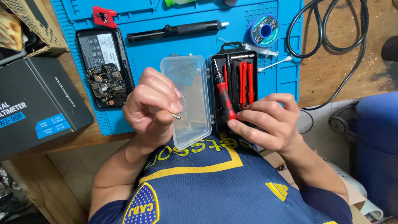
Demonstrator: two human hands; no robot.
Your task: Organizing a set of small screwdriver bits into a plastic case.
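I see the tool case (215, 91) already open on the blue mat (282, 79). My left hand (151, 105) pinches a small metal bit (177, 116), long axis pointing right. My right hand (267, 120) clamps the red-and-black screwdriver (224, 101), lying lengthwise, tip away; bit not yet fitted.

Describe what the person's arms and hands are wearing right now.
Both the left hand and right hand are bare: no gloves, rings or watch visible. The forearms are uncovered. A dark blue short-sleeved shirt with yellow stripes and a crest covers the upper arms.
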